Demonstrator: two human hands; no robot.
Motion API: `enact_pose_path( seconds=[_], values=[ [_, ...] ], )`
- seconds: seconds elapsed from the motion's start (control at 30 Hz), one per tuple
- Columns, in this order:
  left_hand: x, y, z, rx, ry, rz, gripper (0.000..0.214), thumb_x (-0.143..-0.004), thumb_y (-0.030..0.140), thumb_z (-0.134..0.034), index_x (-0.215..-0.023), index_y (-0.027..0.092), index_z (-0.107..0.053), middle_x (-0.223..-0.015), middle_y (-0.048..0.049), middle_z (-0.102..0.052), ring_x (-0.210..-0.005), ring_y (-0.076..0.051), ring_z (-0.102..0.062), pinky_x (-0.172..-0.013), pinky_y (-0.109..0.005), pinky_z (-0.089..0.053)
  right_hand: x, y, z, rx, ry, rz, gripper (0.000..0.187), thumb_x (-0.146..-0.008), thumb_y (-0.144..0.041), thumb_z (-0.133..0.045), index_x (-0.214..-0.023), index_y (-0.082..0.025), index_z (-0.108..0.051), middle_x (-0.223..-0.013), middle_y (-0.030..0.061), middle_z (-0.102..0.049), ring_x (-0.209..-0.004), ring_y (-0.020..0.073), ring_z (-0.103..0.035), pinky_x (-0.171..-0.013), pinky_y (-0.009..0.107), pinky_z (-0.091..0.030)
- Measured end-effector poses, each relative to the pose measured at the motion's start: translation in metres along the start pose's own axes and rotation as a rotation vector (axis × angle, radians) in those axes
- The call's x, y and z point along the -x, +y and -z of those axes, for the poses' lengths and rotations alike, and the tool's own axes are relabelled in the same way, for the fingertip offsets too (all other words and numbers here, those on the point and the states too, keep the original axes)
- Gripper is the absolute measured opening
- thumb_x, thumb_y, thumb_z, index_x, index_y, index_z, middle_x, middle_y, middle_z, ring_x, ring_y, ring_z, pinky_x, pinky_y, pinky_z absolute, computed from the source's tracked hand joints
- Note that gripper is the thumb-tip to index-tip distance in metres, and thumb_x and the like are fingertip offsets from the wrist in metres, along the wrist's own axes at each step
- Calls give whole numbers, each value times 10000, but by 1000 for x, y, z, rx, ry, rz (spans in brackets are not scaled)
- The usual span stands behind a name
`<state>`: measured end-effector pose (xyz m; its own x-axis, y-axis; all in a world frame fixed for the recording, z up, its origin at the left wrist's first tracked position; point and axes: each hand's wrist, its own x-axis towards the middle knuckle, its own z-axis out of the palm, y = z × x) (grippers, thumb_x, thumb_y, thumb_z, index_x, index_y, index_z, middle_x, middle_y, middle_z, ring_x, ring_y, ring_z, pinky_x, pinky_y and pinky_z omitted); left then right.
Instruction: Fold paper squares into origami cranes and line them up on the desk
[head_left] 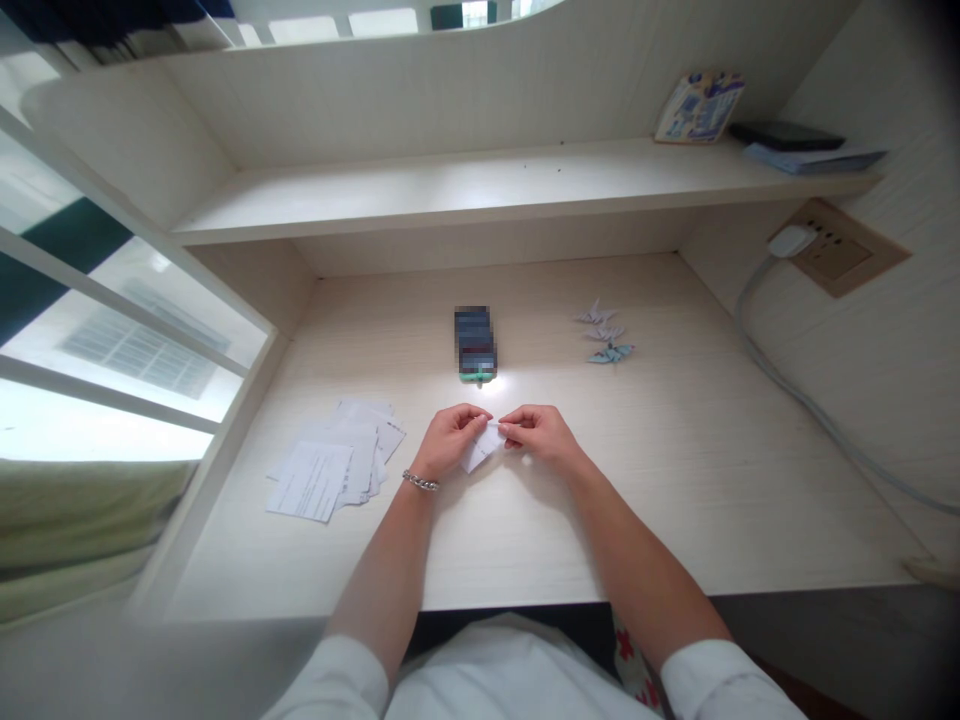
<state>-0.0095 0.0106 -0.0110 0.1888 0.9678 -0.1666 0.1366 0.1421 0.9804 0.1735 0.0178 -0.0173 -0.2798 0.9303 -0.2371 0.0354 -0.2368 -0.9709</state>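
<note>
A small folded piece of white paper (pixel 481 447) is held between both hands just above the pale wooden desk (pixel 675 470). My left hand (pixel 448 437), with a metal bracelet at the wrist, pinches the paper's left side with curled fingers. My right hand (pixel 536 432) pinches its right upper corner. Both hands are closed on the paper. A phone (pixel 475 344) lies flat just beyond the hands.
A loose stack of white paper sheets (pixel 334 460) lies left of the hands. Three small folded paper cranes (pixel 606 335) sit at the back right. A shelf (pixel 525 185) above holds a booklet and a dark case. A white cable (pixel 795 390) runs from a wall socket.
</note>
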Motion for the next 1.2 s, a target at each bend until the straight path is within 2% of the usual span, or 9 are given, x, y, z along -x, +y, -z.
enact_pose_path(
  seconds=[0.17, 0.37, 0.53, 0.63, 0.83, 1.0, 1.2],
  values=[
    [0, 1, 2, 96, -37, 1, 353, -750, 378, -629, -1001, 132, -655, -615, -2, -572, -492, -78, -452, -453, -197, -323, 0, 1, -1, -43, 0, 3, 333, -614, -385, -752, -798, -114, -690, -578, 50, -664, -533, 159, -621, -544, 280, -498],
    [2, 1, 7, 216, 8, 41, 427, -791, 433, -579, -1096, 136, -611, -775, -71, -667, -624, -135, -585, -546, -234, -425, 0, 1, 3, -96, 38, -16, 335, -591, -394, -766, -766, -119, -692, -560, 47, -658, -518, 152, -609, -546, 282, -499],
    [4, 1, 2, 127, -25, 19, 472, -691, 375, -703, -1092, 142, -616, -758, -62, -674, -646, -143, -599, -572, -240, -442, -1, 2, 3, -101, 25, -18, 340, -592, -400, -765, -773, -123, -688, -580, 48, -660, -528, 159, -614, -553, 290, -498],
    [3, -1, -2, 104, 3, 17, 486, -659, 355, -728, -1076, 132, -616, -721, -61, -674, -629, -150, -603, -576, -255, -452, -1, 3, 1, -87, 4, -26, 330, -611, -400, -751, -773, -121, -680, -589, 48, -656, -534, 158, -611, -555, 288, -489],
    [4, -2, -2, 27, 6, 8, 419, -653, 351, -726, -994, 124, -636, -618, -25, -634, -549, -115, -548, -524, -221, -408, 0, 2, 0, 54, -96, 15, 296, -697, -419, -668, -750, -128, -652, -577, 33, -628, -524, 134, -571, -513, 250, -436],
    [3, -1, -3, 69, 42, -4, 375, -712, 383, -660, -983, 127, -629, -543, 12, -576, -459, -79, -464, -449, -195, -324, 0, 1, -2, -3, -124, -24, 276, -694, -417, -665, -702, -147, -611, -552, 12, -608, -500, 125, -557, -508, 245, -429],
    [3, -2, -4, 69, 77, -22, 371, -696, 370, -679, -978, 135, -622, -609, -14, -636, -526, -106, -541, -510, -215, -390, 0, 3, -3, 6, -135, -43, 278, -704, -419, -652, -715, -145, -605, -581, 24, -622, -514, 127, -569, -502, 237, -433]
  ],
)
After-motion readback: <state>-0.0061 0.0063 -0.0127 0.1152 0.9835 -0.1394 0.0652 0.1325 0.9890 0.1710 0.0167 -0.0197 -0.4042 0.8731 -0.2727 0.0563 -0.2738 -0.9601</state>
